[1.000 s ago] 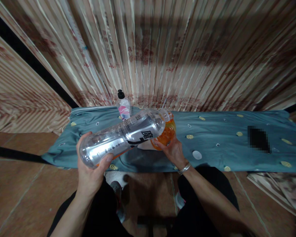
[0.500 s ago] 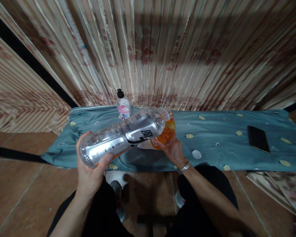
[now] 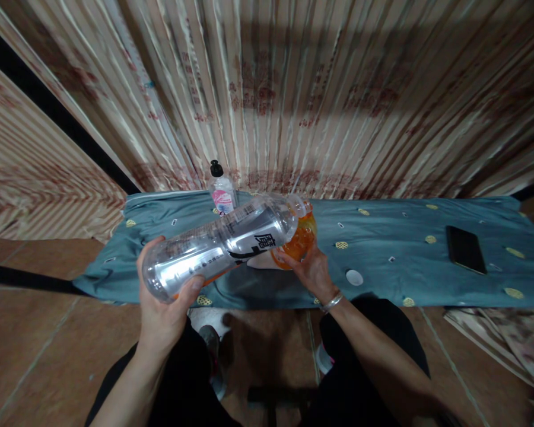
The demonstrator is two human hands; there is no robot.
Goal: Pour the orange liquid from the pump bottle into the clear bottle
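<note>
Clear plastic forms the large bottle (image 3: 218, 248) slanting above the worktop (image 3: 382, 237), neck rightward at an orange container (image 3: 301, 242). The left hand (image 3: 162, 317) has its grip wrapped around the bottle's base; the right hand (image 3: 314, 271) curls its grip around the container.

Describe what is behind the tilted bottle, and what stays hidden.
Behind the tilted bottle, the black-capped bottle shows its upper part; its base is covered. The orange container and a pale object show only partly; the rest is covered.
</note>
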